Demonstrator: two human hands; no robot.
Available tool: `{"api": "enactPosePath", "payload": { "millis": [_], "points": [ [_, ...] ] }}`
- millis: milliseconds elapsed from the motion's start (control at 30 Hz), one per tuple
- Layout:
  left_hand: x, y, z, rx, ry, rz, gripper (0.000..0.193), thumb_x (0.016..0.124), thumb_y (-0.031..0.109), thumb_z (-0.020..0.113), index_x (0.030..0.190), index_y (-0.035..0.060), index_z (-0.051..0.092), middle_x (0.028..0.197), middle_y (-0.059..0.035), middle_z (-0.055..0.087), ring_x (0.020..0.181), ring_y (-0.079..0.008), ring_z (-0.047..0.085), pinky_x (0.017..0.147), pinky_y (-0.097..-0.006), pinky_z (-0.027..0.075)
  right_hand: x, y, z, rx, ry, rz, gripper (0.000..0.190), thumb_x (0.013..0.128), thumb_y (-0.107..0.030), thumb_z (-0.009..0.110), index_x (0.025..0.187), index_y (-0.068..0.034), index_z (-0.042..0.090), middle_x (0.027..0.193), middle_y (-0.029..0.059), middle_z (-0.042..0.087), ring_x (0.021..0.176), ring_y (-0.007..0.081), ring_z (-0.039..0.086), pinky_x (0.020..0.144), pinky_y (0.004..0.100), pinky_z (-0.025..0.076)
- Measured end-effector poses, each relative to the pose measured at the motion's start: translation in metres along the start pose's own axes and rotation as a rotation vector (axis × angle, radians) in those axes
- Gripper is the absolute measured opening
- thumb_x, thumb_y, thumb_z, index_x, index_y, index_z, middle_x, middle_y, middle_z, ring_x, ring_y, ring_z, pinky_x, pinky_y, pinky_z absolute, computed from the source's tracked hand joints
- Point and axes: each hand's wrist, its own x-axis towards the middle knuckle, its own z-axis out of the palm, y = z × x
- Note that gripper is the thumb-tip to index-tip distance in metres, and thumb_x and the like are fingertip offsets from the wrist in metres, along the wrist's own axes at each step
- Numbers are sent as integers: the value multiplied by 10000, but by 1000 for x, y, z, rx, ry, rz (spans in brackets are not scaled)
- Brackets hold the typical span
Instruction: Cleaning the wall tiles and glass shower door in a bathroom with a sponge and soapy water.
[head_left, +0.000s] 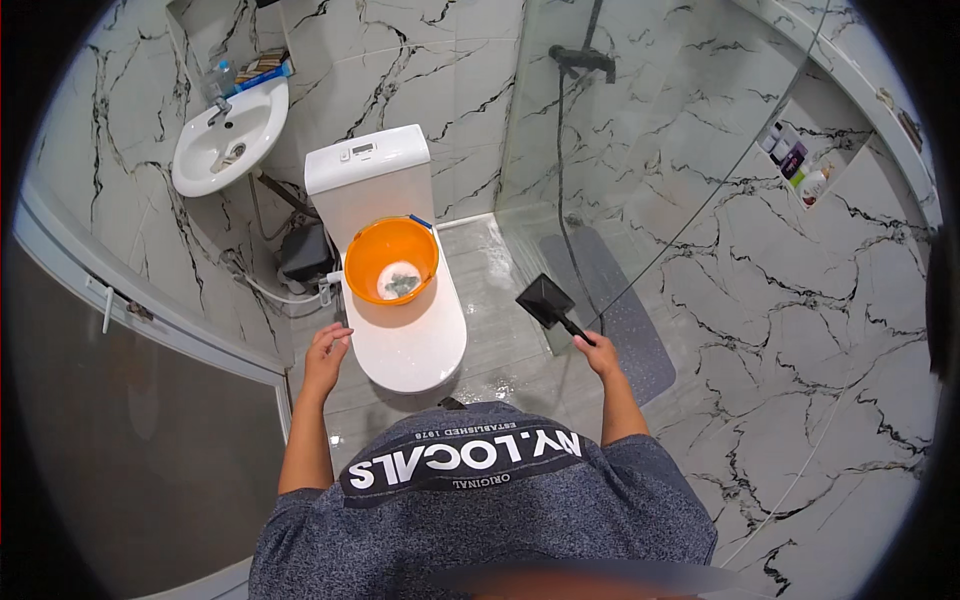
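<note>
My right hand (598, 352) grips the handle of a black square-headed dipper (545, 301), held above the floor beside the glass shower panel. My left hand (326, 360) holds nothing, its fingers loosely bent and apart, just left of the toilet's closed white lid (412, 352). On that lid stands an orange plastic bucket (364, 255) with a blue grip on its handle. Inside the bucket lie whitish suds or liquid and a greyish-green thing that I cannot identify.
A white washbasin (259, 142) is on the wall at upper left. The glass shower panel (600, 187) stands at right, with a grey mat (645, 352) behind and beside it. A black bin (306, 251) sits left of the toilet. The tiled floor (487, 386) looks wet.
</note>
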Motion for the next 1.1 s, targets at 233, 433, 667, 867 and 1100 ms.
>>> {"api": "enactPosePath", "payload": {
  "millis": [233, 433, 667, 867, 1100],
  "points": [
    [8, 7, 9, 53, -44, 26, 181, 813, 174, 559, 950, 80, 629, 1094, -110, 500, 1059, -219, 449, 890, -327, 351, -26, 38, -13, 19, -208, 121, 388, 698, -376, 675, 980, -112, 639, 874, 66, 639, 839, 172, 569, 764, 287, 411],
    [17, 17, 20, 38, -57, 56, 169, 810, 158, 560, 938, 74, 630, 1054, -119, 517, 1043, -227, 463, 895, -304, 349, -27, 29, -5, 88, -124, 13, 388, 702, -376, 670, 984, -112, 636, 855, 65, 637, 818, 175, 572, 750, 292, 416],
    [17, 17, 18, 54, -58, 79, 162, 807, 150, 561, 931, 73, 630, 1068, -121, 515, 1053, -232, 461, 899, -311, 349, -20, 2, 0, 32, -92, -33, 416, 704, -401, 652, 1025, -139, 620, 917, 85, 636, 898, 218, 581, 792, 304, 416],
    [11, 20, 13, 72, -39, 71, 162, 804, 146, 561, 931, 73, 630, 1073, -119, 515, 1051, -233, 462, 899, -316, 348, -21, -24, 1, -28, -96, -18, 451, 687, -444, 649, 1030, -153, 621, 914, 79, 640, 911, 221, 582, 803, 303, 415],
    [5, 14, 6, 37, -6, 43, 161, 808, 142, 555, 933, 73, 629, 1058, -107, 517, 1032, -220, 468, 885, -314, 358, -19, -42, 6, -47, -54, -47, 453, 685, -470, 639, 1023, -169, 625, 888, 67, 646, 872, 214, 599, 788, 304, 424]
  ]
}}
